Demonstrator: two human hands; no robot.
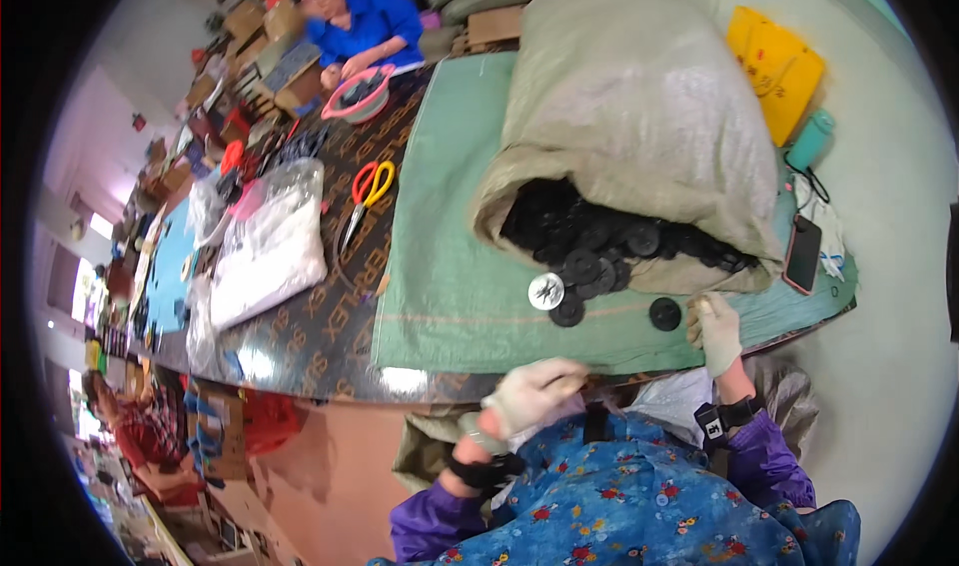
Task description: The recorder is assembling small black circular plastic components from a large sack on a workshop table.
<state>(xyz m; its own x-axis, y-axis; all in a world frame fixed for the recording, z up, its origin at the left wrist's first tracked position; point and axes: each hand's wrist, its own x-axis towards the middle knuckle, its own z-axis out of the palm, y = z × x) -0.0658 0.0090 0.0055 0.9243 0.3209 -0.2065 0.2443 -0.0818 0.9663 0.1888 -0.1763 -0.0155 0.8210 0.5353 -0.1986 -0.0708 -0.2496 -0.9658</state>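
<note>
Black round plastic discs (589, 271) spill from the mouth of a large woven sack (639, 76) lying on a green woven sheet (440, 296). Among them at the front is a disc with a white face (546, 291). My left hand (537, 394), in a white glove, is over the table's front edge with its fingers drawn together. My right hand (713, 330), gloved too, is curled just right of a lone black disc (665, 313), apart from it. Whatever either hand may hold is hidden or too small to make out.
Left on the dark table lie scissors with red and yellow handles (372, 184) and a clear bag of white material (270, 246). Across it a person in blue (370, 26) handles a pink basket (357, 96). A phone (802, 253) and teal bottle (810, 140) lie right.
</note>
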